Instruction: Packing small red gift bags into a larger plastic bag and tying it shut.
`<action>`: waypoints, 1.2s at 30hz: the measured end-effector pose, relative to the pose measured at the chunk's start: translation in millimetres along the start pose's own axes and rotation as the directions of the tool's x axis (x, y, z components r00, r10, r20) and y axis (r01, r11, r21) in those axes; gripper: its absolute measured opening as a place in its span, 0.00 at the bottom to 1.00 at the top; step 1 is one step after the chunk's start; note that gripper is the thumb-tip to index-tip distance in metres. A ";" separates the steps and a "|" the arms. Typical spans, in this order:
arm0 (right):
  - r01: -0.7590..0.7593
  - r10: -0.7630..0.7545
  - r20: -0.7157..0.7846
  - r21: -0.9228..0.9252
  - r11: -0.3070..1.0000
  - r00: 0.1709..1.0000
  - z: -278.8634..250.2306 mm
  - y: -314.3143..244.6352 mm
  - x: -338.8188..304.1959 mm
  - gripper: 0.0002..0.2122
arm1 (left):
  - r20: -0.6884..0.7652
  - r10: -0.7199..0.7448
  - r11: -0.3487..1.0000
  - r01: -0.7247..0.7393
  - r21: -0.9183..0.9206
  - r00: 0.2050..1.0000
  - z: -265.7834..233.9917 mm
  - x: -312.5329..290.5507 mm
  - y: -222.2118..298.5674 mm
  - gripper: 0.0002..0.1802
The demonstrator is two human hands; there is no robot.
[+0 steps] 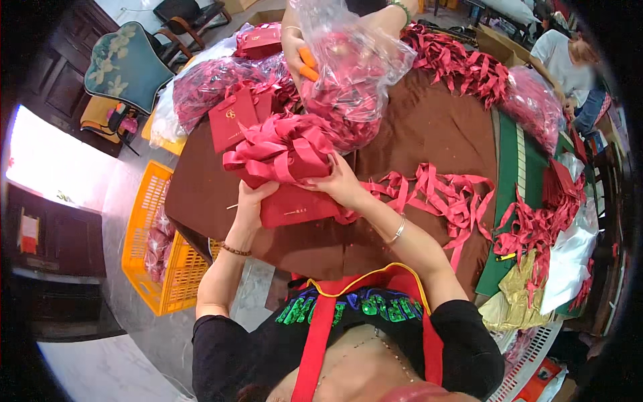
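Both my hands hold a stack of red gift bags [295, 204] with looped red ribbons [284, 144] on top, above the brown table [429, 127]. My left hand [253, 199] grips the stack's left edge. At the right side my right hand [341, 182] presses on it near the ribbons. Across the table another person's hands [298, 50] hold a clear plastic bag [351, 74] full of red pieces, with an orange tool in the fingers.
Loose red ribbon strips [442, 194] lie right of my hands, more [462, 63] at the far edge. Plastic bags of red items [214, 87] sit far left. A yellow crate [157, 248] stands on the floor at left. Another person [566, 60] sits far right.
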State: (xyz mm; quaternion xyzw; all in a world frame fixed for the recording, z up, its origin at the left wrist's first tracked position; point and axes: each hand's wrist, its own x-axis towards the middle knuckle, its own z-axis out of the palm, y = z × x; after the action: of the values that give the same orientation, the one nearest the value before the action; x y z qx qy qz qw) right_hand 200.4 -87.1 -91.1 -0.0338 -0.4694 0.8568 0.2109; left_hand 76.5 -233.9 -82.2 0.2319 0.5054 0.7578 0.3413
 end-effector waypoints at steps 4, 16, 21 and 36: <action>0.235 -0.226 0.066 -0.246 0.940 0.972 -7.1 -10.5 -3.1 0.29 | 0.015 0.047 0.994 -0.048 0.096 0.999 4.1 6.1 0.6 0.24; 0.139 -0.139 0.096 0.009 0.990 0.986 -17.0 -40.0 -18.9 0.25 | -0.053 0.006 0.987 0.003 0.160 0.999 13.8 -4.5 2.6 0.35; 0.267 -0.159 0.221 -0.880 0.392 0.962 -45.2 -150.6 13.5 0.18 | -0.233 0.072 0.984 -0.032 0.174 0.970 -6.9 -25.9 13.0 0.35; 0.258 0.075 0.251 -0.959 -0.116 0.965 -83.5 -142.0 142.2 0.11 | -0.211 0.011 0.999 -0.019 -0.035 0.978 -48.3 -28.8 -1.2 0.35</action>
State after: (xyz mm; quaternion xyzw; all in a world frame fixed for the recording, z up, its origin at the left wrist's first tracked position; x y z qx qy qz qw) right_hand 139.3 101.6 -1.6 -0.0501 -0.9708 0.2015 0.1205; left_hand 62.1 -284.6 -101.9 0.1480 0.5230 0.7898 0.2843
